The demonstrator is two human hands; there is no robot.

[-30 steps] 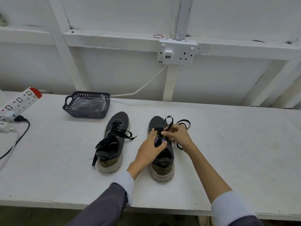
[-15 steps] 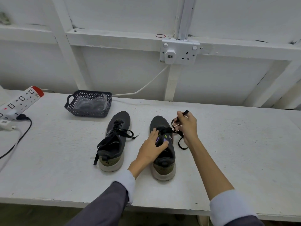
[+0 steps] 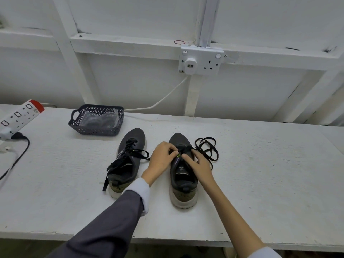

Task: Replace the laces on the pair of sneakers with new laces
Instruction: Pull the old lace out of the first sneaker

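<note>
- Sneakers: 2, dark w/ pale soles, side by side near the front of the white table (image 3: 260, 174), heels toward the person, toes toward the wall.
- Left sneaker (image 3: 128, 164) is laced up to the top, its loose ends hang over the sides.
- Right sneaker (image 3: 183, 183) is unlaced at the top; only the lower eyelets near the toe have the lace (image 3: 206, 148) in them.
- Hands: 2, both on the right sneaker. Left hand (image 3: 162, 159) pinches the lace w/ thumb and forefinger at the eyelets. Right hand (image 3: 199, 162) closes thumb and forefinger on the same lace from the other side.
- Vs. 0.5 s ago: the right hand was lifted at the right of the toe w/ the lace end up; now it is down on the shoe, and the free part of the lace lies in loops on the table just right of the toe. The left hand moved from the middle of the shoe forward to the eyelets.
- Basket (image 3: 96, 130): 1, dark, perforated, behind the left sneaker; inside is a clear plastic bag (image 3: 98, 120), contents not readable.
- Power strip (image 3: 18, 116): 1, far left edge.
- Wall socket (image 3: 201, 61): 1 double, one plug in.
</note>
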